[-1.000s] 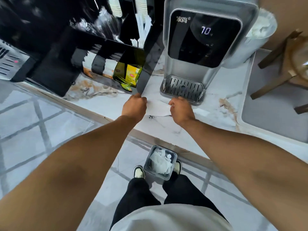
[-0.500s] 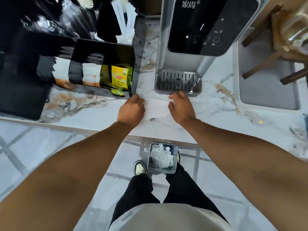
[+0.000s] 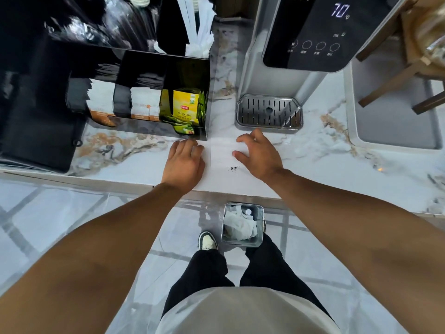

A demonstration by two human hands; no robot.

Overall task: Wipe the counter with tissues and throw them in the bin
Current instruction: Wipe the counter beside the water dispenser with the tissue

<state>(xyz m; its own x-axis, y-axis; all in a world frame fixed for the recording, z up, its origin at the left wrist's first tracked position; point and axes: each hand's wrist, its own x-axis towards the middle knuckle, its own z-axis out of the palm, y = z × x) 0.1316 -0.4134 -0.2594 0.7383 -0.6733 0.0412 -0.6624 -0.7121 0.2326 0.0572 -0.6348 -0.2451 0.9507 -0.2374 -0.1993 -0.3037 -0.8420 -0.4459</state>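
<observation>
On the marble counter (image 3: 301, 150), both hands press a flat tissue (image 3: 221, 153) before the water dispenser (image 3: 284, 68).

Left hand (image 3: 184, 162) and right hand (image 3: 258, 154) have spread apart, fingers flattened, gripping nothing; dark specks (image 3: 233, 168) remain, bin (image 3: 242, 225) waits below. Readable: "Lipton Yellow Label Tea", display "70".
</observation>
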